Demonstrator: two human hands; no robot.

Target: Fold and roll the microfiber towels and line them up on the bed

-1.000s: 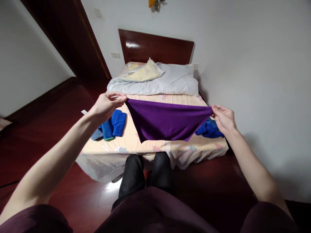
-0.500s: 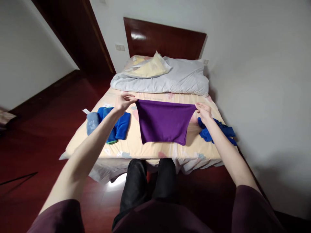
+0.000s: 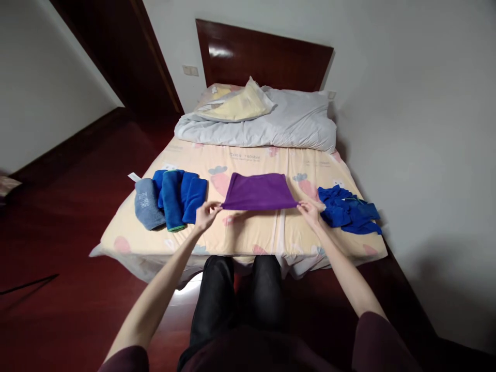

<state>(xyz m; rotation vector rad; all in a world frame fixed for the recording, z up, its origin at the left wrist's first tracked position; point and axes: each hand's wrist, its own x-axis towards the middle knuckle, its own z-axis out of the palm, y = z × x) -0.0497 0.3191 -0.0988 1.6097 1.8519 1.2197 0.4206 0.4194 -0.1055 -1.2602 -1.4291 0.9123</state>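
A purple cloth (image 3: pixel 259 191) is stretched between my two hands above the bed, its far part reaching toward the pillow end. My left hand (image 3: pixel 207 214) pinches its near left corner, and my right hand (image 3: pixel 310 212) pinches the near right corner. Left of the cloth lie several rolled or folded blue cloths (image 3: pixel 172 199) beside a grey-blue rolled one (image 3: pixel 148 205). To the right of my right hand is a crumpled heap of dark blue cloth (image 3: pixel 349 211).
The bed (image 3: pixel 248 237) has a patterned cream sheet. A grey quilt (image 3: pixel 298 121) and a pale yellow cloth (image 3: pixel 244 106) lie near the wooden headboard (image 3: pixel 263 57). A wall runs along the right side; a thin black rod (image 3: pixel 31 284) shows at lower left.
Both hands have come down and closer to my body, drawing the held edge of the purple cloth nearer. Its other edge now points away, toward the headboard, instead of hanging toward me.
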